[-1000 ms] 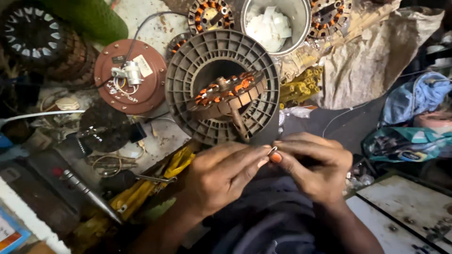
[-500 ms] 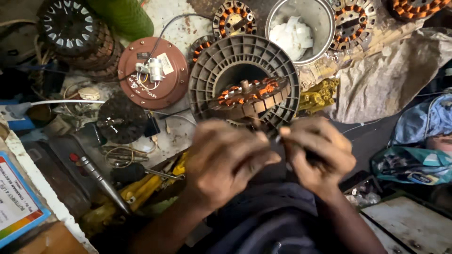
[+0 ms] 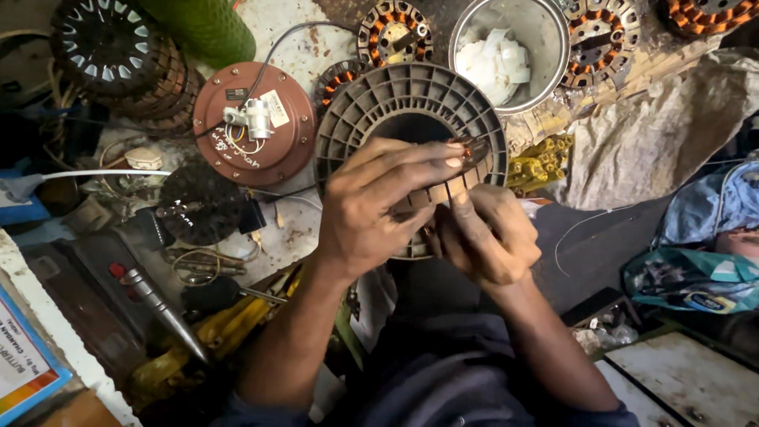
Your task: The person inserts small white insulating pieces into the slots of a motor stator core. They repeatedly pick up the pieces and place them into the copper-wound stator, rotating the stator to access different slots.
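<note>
A round grey ribbed motor housing [image 3: 371, 103] lies in front of me, with a copper-wound stator [image 3: 466, 170] in its middle, mostly covered by my hands. My left hand [image 3: 379, 205] reaches across the housing, fingers stretched over the stator and touching it. Just below and to the right, my right hand [image 3: 486, 233] is curled, pinching a thin dark wire at the stator's near edge. The two hands touch each other over the housing.
A brown round motor cover [image 3: 253, 122] with a white capacitor lies left of the housing. A steel bowl [image 3: 514, 47] of white pieces stands behind it. Other copper-wound stators [image 3: 395, 32], a dark rotor [image 3: 111, 47], a screwdriver [image 3: 158, 304] and yellow-handled tools [image 3: 229, 324] crowd the bench.
Both hands have moved up from the housing's near edge onto the stator at its middle. The camera has shifted closer, and the left hand's fingers now spread across the windings.
</note>
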